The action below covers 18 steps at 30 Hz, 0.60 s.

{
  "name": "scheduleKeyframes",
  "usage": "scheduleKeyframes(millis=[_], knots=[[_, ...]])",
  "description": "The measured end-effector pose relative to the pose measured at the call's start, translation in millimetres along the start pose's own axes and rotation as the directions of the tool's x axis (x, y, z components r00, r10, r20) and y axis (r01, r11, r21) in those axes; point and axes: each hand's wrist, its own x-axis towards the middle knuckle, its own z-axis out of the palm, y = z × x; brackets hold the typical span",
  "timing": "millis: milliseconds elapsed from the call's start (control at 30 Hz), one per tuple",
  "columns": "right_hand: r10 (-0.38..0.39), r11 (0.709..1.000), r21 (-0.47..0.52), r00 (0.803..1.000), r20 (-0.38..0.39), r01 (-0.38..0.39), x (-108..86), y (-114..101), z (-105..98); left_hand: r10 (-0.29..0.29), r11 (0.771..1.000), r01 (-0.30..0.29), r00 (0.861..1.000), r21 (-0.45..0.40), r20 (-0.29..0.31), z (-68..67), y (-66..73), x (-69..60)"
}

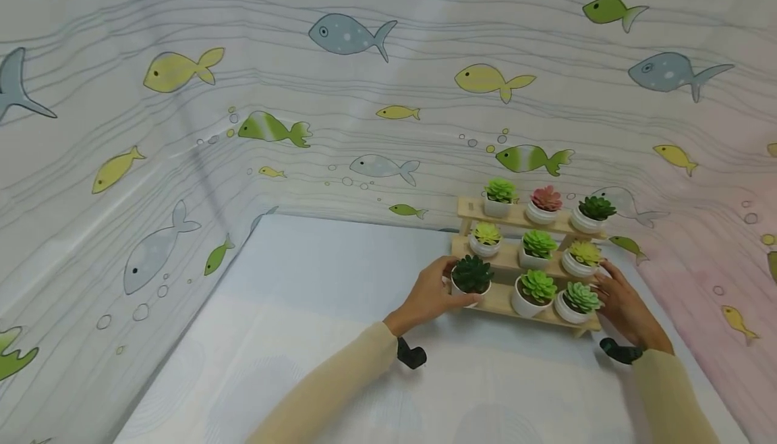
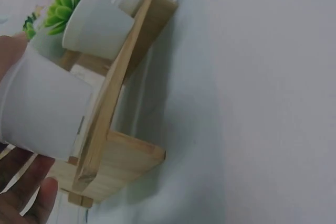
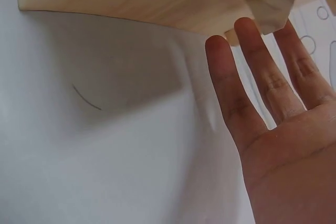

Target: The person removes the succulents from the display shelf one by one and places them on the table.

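Note:
A small wooden three-tier plant stand (image 1: 506,304) holds several potted succulents in white pots. My left hand (image 1: 429,294) grips the dark green succulent (image 1: 472,273) at the left end of the lowest tier, thumb at the front of its white pot (image 2: 44,106). In the left wrist view the pot's base is at the shelf board (image 2: 113,85); whether it bears weight there I cannot tell. My right hand (image 1: 625,306) is at the stand's right end, by the pale green succulent (image 1: 581,297). In the right wrist view its fingers (image 3: 223,72) extend nearly straight by the wooden end; contact is unclear.
A bright green succulent (image 1: 537,285) stands mid-row on the lowest tier. Above it are a yellow-green one (image 1: 585,253) and a red one (image 1: 548,198) on the upper tiers. The white table (image 1: 340,275) meets fish-patterned sheeting (image 1: 340,127) at the back and sides.

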Motion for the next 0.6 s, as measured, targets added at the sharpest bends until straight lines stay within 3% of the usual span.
scheduleKeyframes(millis=[600], knots=[[-0.017, 0.999, 0.032, 1.0, 0.003, 0.017, 0.5, 3, -1, 0.028, 0.998, -0.022, 0.994, 0.055, -0.105, -58.0, -17.2, -12.8]])
